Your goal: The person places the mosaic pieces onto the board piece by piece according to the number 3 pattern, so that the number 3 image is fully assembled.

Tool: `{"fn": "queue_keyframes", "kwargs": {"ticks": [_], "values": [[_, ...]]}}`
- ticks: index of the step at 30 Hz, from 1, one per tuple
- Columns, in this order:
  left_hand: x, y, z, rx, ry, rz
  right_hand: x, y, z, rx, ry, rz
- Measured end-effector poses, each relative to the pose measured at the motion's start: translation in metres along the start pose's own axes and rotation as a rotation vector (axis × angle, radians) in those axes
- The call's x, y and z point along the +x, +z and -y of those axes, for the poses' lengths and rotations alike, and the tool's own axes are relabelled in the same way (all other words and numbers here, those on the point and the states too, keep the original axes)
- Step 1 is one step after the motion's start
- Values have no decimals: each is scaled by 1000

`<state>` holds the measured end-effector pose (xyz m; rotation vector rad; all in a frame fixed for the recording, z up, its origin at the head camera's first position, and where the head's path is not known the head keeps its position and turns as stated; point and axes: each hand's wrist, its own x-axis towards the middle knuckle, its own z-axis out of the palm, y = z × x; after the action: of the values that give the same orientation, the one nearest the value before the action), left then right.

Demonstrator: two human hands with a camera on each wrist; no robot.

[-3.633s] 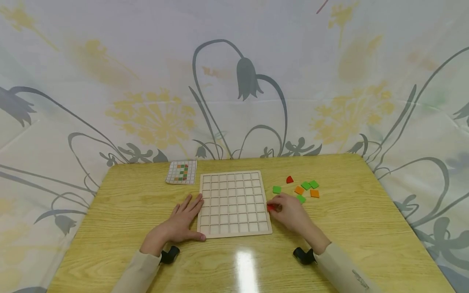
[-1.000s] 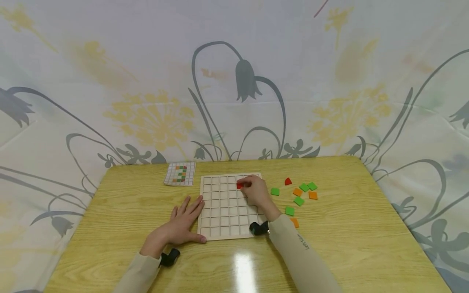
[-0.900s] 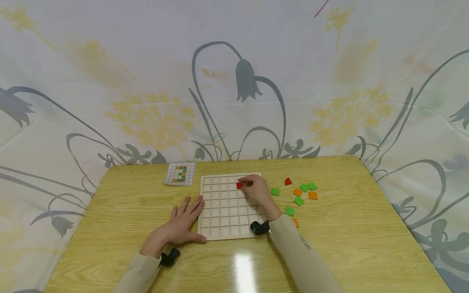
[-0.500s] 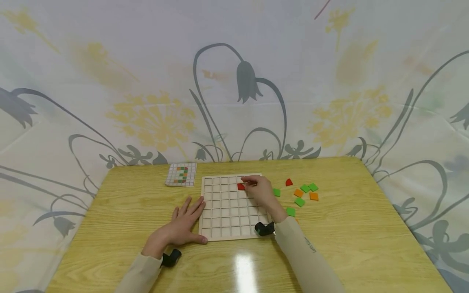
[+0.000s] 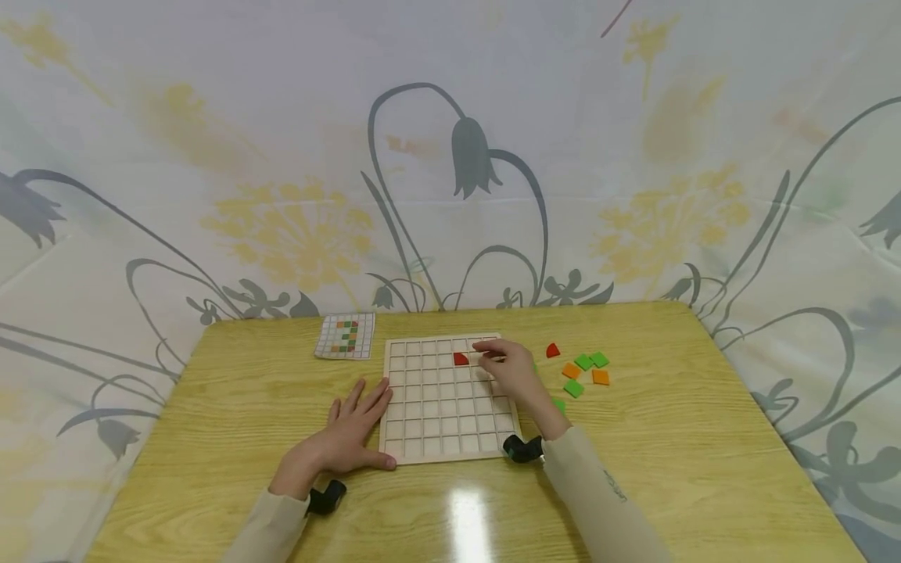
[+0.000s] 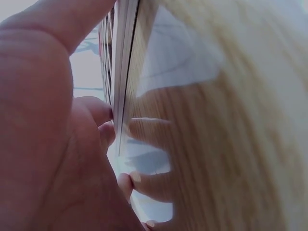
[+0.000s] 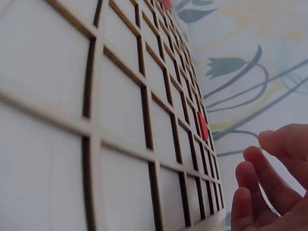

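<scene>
A pale wooden grid board (image 5: 431, 407) lies on the table in front of me. One red quarter-round tile (image 5: 461, 359) sits in a cell of its second row from the back, right of the middle; the right wrist view shows the same red tile (image 7: 202, 126) within the grid. My right hand (image 5: 512, 371) hovers over the board's right side, fingers relaxed and apart from the tile, with nothing between them. Spread along the board's left edge, my left hand (image 5: 348, 434) touches the rim with its fingertips and has its thumb at the near left corner.
Right of the board lie a second red quarter-round tile (image 5: 552, 350), green square tiles (image 5: 573, 388) and orange square tiles (image 5: 601, 377), some partly behind my right hand. A paper card (image 5: 346, 336) with a coloured grid pattern lies at the back left.
My right hand picked a red tile up beside the board, carried it left into a back-row cell and let it go. It has since drawn back right. My left hand stayed put.
</scene>
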<state>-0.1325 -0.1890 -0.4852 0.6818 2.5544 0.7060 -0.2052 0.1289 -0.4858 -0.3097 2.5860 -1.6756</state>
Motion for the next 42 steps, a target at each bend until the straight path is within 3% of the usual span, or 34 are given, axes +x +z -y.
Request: {"fn": "queue_keyframes", "kwargs": {"ticks": [14,24,32,42], "values": [[-3,-1,2,3,14,-14,-32,-46,-13,-165,-97,-71],[1,1,1,8,24,-16,-59,-76,-31,-276,-66,-37],[-1,3,4,3,-1,-11,-76,-83,-36,-390,-85,19],[0,3,5,-3,3,-18,-83,-85,-39,-420,-53,31]]}}
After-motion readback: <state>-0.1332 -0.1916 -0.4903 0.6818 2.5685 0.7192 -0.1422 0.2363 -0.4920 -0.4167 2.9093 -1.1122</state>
